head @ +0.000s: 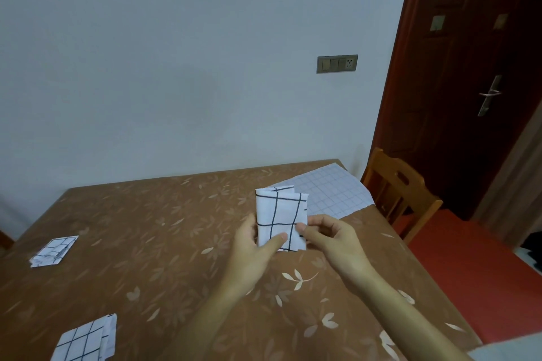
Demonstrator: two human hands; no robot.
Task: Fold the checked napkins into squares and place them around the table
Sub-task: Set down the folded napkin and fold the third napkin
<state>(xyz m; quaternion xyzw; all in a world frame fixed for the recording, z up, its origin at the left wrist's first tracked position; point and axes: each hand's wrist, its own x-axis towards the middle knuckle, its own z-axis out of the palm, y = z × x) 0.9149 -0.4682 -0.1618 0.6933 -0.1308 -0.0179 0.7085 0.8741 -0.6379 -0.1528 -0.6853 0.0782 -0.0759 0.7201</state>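
Observation:
A white napkin with black checks (280,215), folded into a small square, is held upright above the brown table (164,231). My left hand (253,252) grips its lower left edge, thumb across the front. My right hand (331,239) pinches its lower right edge. Two more folded checked napkins lie flat: one at the table's left side (54,250), one at the near left corner (86,340).
An unfolded pale checked cloth (328,195) lies on the table's far right corner. A wooden chair (401,193) stands at the right end, a dark red door (469,82) behind it. The wall runs along the table's far edge.

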